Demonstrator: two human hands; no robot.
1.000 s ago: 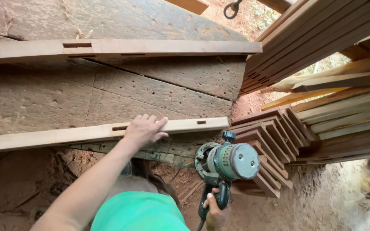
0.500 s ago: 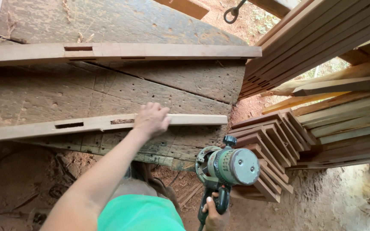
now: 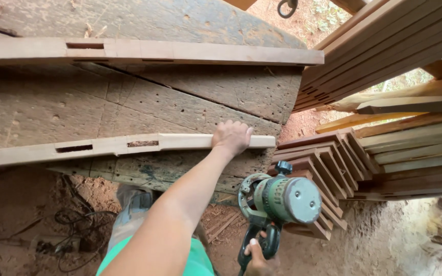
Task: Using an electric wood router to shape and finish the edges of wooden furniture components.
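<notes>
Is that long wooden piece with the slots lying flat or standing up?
Lying flat. The slotted wooden rail rests lengthwise along the workbench edge, with the left hand pressed on its end.

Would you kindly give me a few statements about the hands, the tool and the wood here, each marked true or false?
1. The left hand rests on the end of the near wooden rail. True.
2. The right hand holds a hammer. False: it holds a green power tool by its handle.
3. The near wooden rail has slots cut into it. True.
4. The power tool is pressed against the rail. False: it hangs below the workbench, apart from the rail.
5. Stacked timber lies at the right. True.
</notes>
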